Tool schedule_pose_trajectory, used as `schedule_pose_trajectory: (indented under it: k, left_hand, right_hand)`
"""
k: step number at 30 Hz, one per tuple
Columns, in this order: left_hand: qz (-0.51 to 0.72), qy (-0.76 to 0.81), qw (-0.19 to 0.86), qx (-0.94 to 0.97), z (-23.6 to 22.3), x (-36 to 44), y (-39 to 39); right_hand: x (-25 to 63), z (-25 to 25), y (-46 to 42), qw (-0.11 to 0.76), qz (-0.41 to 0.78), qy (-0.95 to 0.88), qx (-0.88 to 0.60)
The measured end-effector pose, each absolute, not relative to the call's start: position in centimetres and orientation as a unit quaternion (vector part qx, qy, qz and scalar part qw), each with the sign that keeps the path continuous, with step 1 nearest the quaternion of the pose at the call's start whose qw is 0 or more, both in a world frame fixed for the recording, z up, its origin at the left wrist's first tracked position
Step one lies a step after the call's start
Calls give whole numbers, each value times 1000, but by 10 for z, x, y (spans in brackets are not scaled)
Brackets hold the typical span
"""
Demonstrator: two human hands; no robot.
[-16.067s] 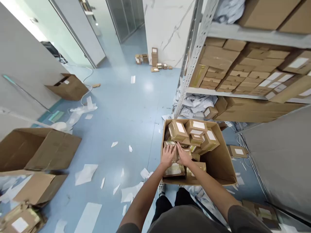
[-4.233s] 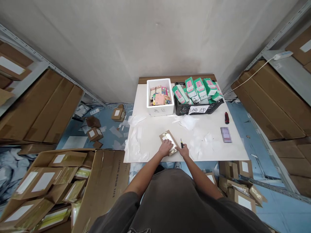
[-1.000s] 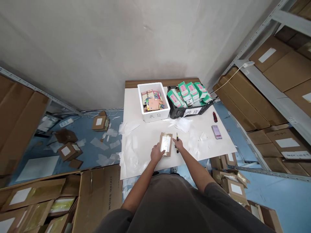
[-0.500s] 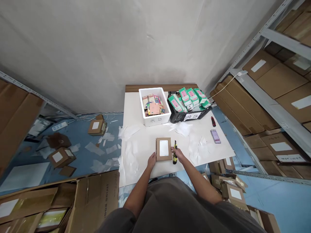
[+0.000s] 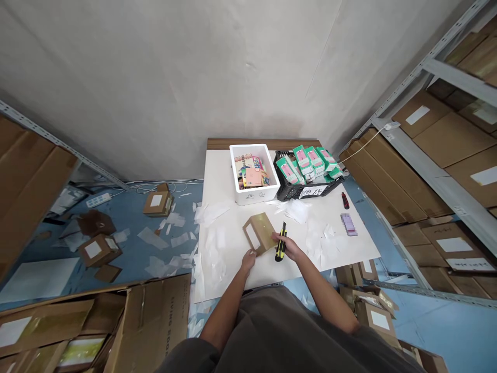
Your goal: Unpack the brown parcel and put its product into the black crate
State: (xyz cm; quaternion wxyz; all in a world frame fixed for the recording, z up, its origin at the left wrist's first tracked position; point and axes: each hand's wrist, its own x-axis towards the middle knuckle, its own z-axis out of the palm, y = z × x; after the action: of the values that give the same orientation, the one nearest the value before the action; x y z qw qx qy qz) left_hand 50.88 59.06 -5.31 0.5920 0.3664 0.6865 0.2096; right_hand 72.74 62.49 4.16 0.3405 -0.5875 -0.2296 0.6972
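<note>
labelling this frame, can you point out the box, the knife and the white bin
box [image 5: 261,234], head view, its brown top face
knife [image 5: 281,247], head view, its yellow-black handle
white bin [image 5: 257,196], head view, its front wall

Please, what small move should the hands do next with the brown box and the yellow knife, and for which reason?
Probably the left hand should set the small cardboard box flat on the table and steady it. The box is tipped up on one edge, its white label facing left, and the right hand holds the utility knife right beside it. Whether the blade is out cannot be told.
</note>
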Motion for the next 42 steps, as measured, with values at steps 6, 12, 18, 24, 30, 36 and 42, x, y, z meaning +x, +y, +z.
schedule_pose_trajectory:
  k: [6,12,18,24,30,36,42]
  left_hand:
    - [226,698,421,533,-24,491,624]
    - [27,578,390,717,3,477,669]
    - [-19,560,385,734,3,476,690]
    - [-31,569,411,712,-2,482,694]
    - [-16,577,427,695,-10,485,695]
    - [-34,576,414,704,-10,484,695]
    - [-3,574,415,706,-8,482,691]
  right_hand:
    - [723,47,622,302,762,-185,-543]
    - [732,60,628,282,784,-229,-504]
    - [711,63,674,205,661,-363,-624]
    - [671,55,711,167,451,-545,-687]
    - [654,40,709,124,407,-569,-704]
    - [648,28,706,125,428,-551,-705]
    - [649,25,700,87,404,-571,-710]
